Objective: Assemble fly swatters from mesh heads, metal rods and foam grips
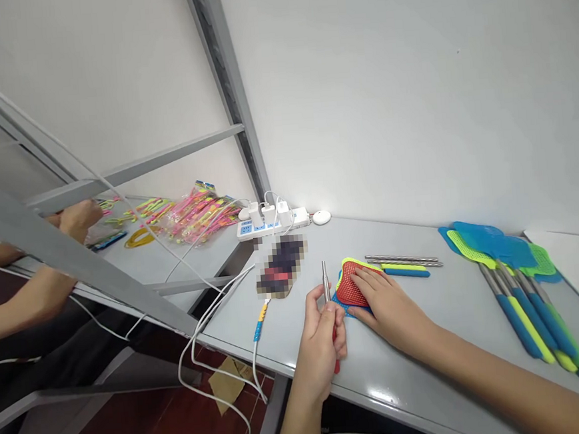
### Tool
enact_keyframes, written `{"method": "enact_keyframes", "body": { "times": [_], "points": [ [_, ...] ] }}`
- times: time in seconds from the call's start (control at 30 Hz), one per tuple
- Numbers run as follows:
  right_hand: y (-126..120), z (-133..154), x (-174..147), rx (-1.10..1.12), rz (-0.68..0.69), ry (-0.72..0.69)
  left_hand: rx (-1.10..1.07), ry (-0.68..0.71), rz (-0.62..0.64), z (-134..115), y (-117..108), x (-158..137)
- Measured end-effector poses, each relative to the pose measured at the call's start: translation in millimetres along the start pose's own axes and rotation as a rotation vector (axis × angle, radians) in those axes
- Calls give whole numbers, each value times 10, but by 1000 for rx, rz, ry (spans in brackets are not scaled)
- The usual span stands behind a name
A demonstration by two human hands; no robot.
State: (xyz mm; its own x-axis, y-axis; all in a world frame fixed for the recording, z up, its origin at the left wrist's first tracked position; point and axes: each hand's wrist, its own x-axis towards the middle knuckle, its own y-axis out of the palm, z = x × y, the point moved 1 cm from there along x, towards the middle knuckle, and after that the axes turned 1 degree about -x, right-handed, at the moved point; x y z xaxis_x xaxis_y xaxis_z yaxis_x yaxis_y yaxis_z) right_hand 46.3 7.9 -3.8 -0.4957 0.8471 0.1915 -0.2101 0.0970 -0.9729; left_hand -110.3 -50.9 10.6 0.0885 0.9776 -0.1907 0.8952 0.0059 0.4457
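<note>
While our left hand (pixel 321 335) is clamped round a red-handled metal rod (pixel 326 288), its bare tip pointing to twelve o'clock, our right hand (pixel 376 297) lies at two o'clock from it, fingers stretched out close together and thumb apart, resting on a red mesh swatter head (pixel 348 286). That head tops a small stack on the grey table (pixel 361 365), yellow-green and blue edges showing beneath.

From our right hand, we have loose metal rods (pixel 406 259) between one and two o'clock, beside a yellow handle (pixel 402 267) and a blue handle (pixel 408 273). At three o'clock we see several whole swatters (pixel 519 292), heads overlapping.

From our left hand, a pixelated device (pixel 279 268) and a power strip (pixel 297 218) sit at eleven o'clock. At ten, beyond the metal frame (pixel 242 130), is another person's hand (pixel 81 216).
</note>
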Motion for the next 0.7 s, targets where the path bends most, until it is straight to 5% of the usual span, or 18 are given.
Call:
{"method": "enact_keyframes", "body": {
  "times": [0.23,0.43,0.6,0.7],
  "points": [
    [30,2,-28,-98,-102,-208,-28,16,11,0,-11,2],
    [-514,-80,-155,-211,-250,-266,-135,-49,78,-100,43,-106],
    [-916,-310,-678,82,-570,-5,-81,-84,259,-72,260,-256],
    [-934,-441,-1083,359,-781,496,189,-73,359,-75,396,-292]
  ]
}}
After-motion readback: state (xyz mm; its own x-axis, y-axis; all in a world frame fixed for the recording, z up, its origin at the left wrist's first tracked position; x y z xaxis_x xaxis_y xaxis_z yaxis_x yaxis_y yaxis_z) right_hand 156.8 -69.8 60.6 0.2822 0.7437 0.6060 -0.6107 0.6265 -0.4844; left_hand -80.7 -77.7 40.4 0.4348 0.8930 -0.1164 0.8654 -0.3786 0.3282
